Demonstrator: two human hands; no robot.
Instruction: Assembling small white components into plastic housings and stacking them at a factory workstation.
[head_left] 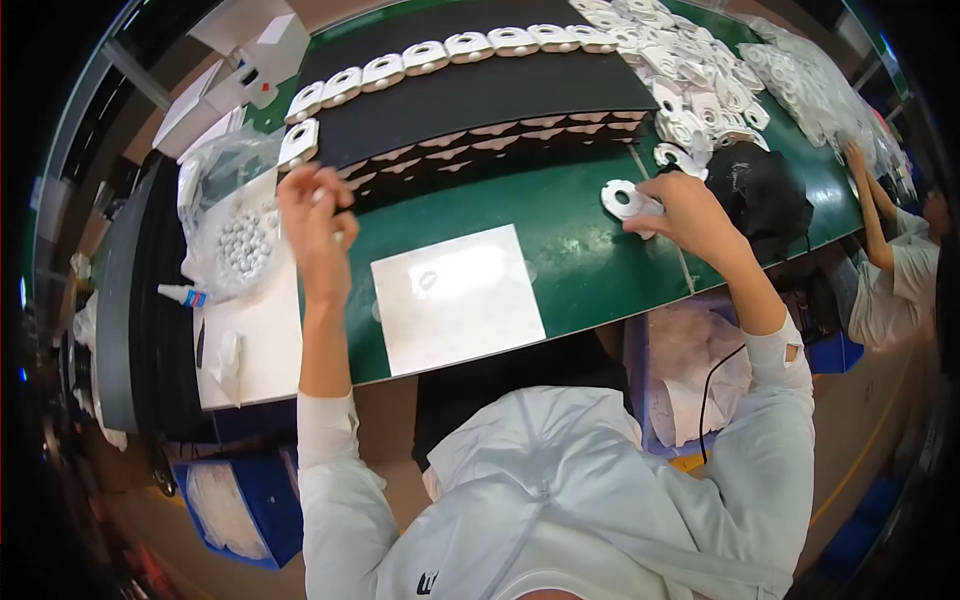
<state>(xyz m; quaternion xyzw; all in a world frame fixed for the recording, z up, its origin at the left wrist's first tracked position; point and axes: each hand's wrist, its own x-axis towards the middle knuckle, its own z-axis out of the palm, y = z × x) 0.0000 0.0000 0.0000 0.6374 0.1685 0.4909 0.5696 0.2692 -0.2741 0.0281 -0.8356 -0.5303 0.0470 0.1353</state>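
My right hand [690, 215] holds a flat white ring-shaped plastic part [626, 199] over the green table [580, 260]. My left hand [318, 222] is raised near the black belt's front edge, its fingers pinched on something small that I cannot make out. A white square sheet [456, 297] with a small ring on it lies between my hands. Just above my left hand stands another white part [298, 143]. A row of white parts [440, 55] runs along the black conveyor belt [480, 95].
A heap of white parts [690, 80] lies at the back right beside a black cloth [765, 190]. A clear bag of small silver discs [240, 240] and a small glue bottle [182, 294] sit at left. Another person [890, 260] works at the far right. Blue bins [240, 510] stand below.
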